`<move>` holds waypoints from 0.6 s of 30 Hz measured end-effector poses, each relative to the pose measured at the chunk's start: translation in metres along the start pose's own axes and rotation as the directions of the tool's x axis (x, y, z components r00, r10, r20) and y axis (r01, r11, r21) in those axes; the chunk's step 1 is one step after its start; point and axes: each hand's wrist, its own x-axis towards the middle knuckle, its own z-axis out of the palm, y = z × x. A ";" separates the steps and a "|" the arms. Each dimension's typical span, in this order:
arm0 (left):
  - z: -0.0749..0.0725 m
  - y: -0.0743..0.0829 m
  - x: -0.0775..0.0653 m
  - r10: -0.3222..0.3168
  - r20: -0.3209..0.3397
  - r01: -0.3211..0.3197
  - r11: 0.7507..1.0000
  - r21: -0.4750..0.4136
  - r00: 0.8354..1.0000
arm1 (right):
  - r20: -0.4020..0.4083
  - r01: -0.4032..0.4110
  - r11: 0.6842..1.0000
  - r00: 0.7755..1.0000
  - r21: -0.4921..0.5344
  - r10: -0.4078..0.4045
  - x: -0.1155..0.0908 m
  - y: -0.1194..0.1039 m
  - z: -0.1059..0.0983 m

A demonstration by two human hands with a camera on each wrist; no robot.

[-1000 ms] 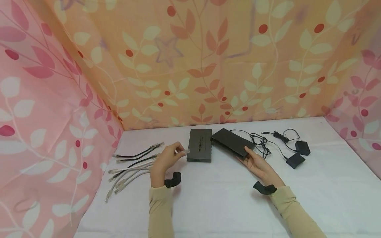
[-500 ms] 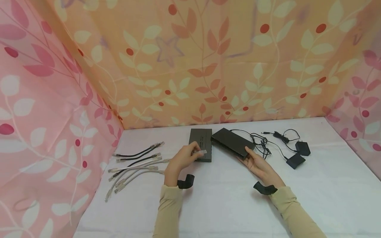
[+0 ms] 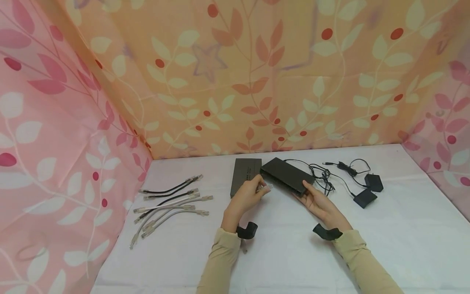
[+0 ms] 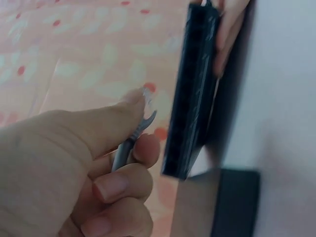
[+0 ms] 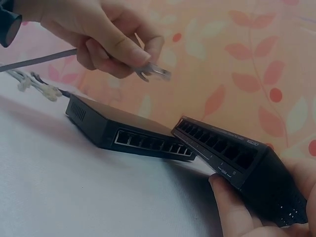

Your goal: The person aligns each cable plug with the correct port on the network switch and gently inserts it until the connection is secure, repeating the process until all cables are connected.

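Observation:
My left hand (image 3: pixel 247 196) pinches a grey Ethernet cable (image 5: pixel 39 60) close behind its clear plug (image 5: pixel 160 73), thumb along the top. The plug points right and hangs in the air near the switch's port side. My right hand (image 3: pixel 317 204) grips a black network switch (image 3: pixel 288 173) at its right end, thumb on top and fingers beneath. That switch is tilted, its row of ports (image 5: pixel 217 143) turned towards me. Behind my left hand lies a second dark NETGEAR switch (image 3: pixel 240 175), partly covered by the hand, its ports visible in the right wrist view.
Several loose grey and black Ethernet cables (image 3: pixel 167 203) lie on the white cloth (image 3: pixel 286 253) at the left. Two black power adapters, one rear (image 3: pixel 373 182) and one nearer (image 3: pixel 365 198), rest at the right with tangled cords (image 3: pixel 323 176). Flowered curtains (image 3: pixel 242 81) surround the table.
My left hand has carried the Ethernet cable rightwards, across the front of the NETGEAR switch, towards the held switch. The right hand and its switch have stayed in place.

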 end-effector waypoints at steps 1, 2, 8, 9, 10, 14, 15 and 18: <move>0.003 0.001 0.001 0.003 -0.006 -0.003 1.000 0.002 1.000 | 0.002 0.001 1.000 1.000 -0.008 -0.001 0.000 0.000 0.000; 0.007 0.003 0.002 0.007 -0.011 -0.007 1.000 0.003 1.000 | 0.002 0.002 1.000 1.000 -0.018 -0.002 0.000 0.000 0.000; 0.029 0.009 0.008 0.005 -0.048 -0.004 1.000 0.019 0.999 | 0.002 0.002 1.000 1.000 -0.025 -0.002 0.000 0.000 0.000; 0.033 0.010 0.008 0.002 -0.059 -0.001 1.000 0.018 0.998 | 0.005 0.002 1.000 1.000 -0.026 -0.002 0.000 0.000 0.000; 0.036 0.011 0.009 0.002 -0.071 -0.001 1.000 0.017 0.997 | 0.007 0.002 1.000 1.000 -0.031 -0.002 -0.001 0.000 0.000; 0.051 0.018 0.011 0.006 -0.113 -0.005 1.000 0.012 0.994 | 0.010 0.007 0.999 1.000 -0.048 -0.007 -0.001 0.000 0.001; 0.054 0.019 0.012 0.009 -0.120 -0.007 1.000 0.013 0.993 | 0.008 0.010 0.999 1.000 -0.052 -0.009 -0.001 0.000 0.001; 0.062 0.024 0.013 0.022 -0.145 -0.018 0.999 0.028 0.989 | -0.002 0.010 0.999 1.000 -0.033 -0.010 0.000 0.001 0.001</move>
